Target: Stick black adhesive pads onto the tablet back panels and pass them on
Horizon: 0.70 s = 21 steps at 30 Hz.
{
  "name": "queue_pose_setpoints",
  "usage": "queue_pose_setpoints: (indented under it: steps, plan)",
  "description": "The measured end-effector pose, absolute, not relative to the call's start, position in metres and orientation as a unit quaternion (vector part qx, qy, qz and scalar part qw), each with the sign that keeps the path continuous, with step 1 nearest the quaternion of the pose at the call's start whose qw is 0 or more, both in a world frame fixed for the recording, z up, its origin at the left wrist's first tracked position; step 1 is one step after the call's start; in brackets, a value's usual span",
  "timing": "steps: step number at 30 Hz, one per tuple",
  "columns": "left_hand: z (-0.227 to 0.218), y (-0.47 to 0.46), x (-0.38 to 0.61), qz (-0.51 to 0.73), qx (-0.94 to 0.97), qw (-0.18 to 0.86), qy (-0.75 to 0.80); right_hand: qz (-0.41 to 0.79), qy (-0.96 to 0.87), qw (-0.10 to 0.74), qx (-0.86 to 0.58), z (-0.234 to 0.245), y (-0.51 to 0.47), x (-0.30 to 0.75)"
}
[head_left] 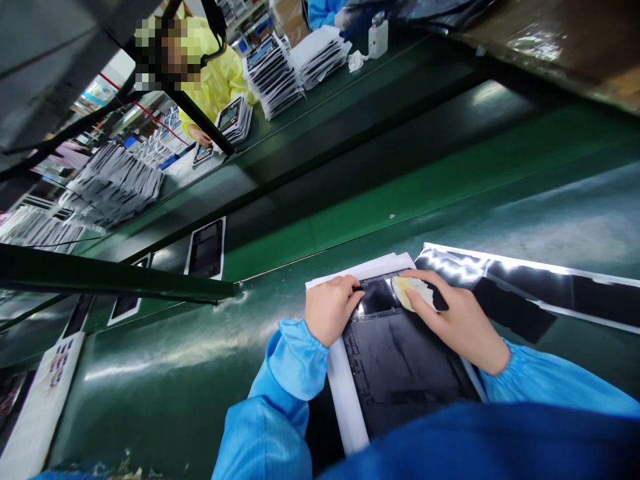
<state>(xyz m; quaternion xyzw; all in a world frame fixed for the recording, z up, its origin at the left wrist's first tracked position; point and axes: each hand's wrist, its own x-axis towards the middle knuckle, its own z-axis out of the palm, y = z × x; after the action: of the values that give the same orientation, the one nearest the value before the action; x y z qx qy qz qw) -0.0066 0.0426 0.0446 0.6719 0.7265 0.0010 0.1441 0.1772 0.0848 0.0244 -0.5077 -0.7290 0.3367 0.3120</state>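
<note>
A flat black tablet housing lies in front of me on white sheets, its lower end hidden by my blue clothing. At its upper left corner my left hand is closed, thumb and curled fingers gripping the edge. My right hand pinches a crumpled white and yellowish wiping cloth against the housing's top right part. Between the two hands shows a shiny dark rectangle on the housing.
Dark panels in a white-edged sheet lie to the right on the green bench. Beyond runs a green conveyor carrying another housing. A green bar juts in at left. Across, a person in yellow works beside stacks.
</note>
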Motion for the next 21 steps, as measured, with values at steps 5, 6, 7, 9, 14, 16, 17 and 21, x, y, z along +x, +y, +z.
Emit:
queue_pose_setpoints:
  steps: [5,6,7,9,14,16,17,21]
  plan:
    - [0.050,0.036,-0.004,-0.094,0.719,0.031,0.688,0.336,-0.729,0.315,-0.507,0.024,0.085,0.177]
    - [0.048,0.032,-0.007,-0.092,0.748,0.015,0.657,0.336,-0.728,0.313,-0.508,0.024,0.085,0.177]
    - [0.044,0.027,-0.011,-0.084,0.781,-0.001,0.620,0.336,-0.729,0.312,-0.509,0.023,0.085,0.177]
    - [0.037,0.016,-0.020,-0.055,0.831,-0.036,0.553,0.333,-0.730,0.309,-0.510,0.023,0.085,0.177]
    - [0.024,0.000,-0.020,-0.029,0.821,-0.111,0.560,0.333,-0.728,0.315,-0.510,0.025,0.085,0.176]
    - [0.023,0.003,-0.009,-0.042,0.802,-0.125,0.583,0.334,-0.725,0.320,-0.510,0.026,0.085,0.175]
    - [0.023,0.005,-0.004,-0.048,0.794,-0.131,0.592,0.334,-0.724,0.322,-0.511,0.027,0.085,0.175]
    - [0.023,0.009,0.002,-0.053,0.783,-0.137,0.605,0.335,-0.723,0.317,-0.515,0.026,0.083,0.175]
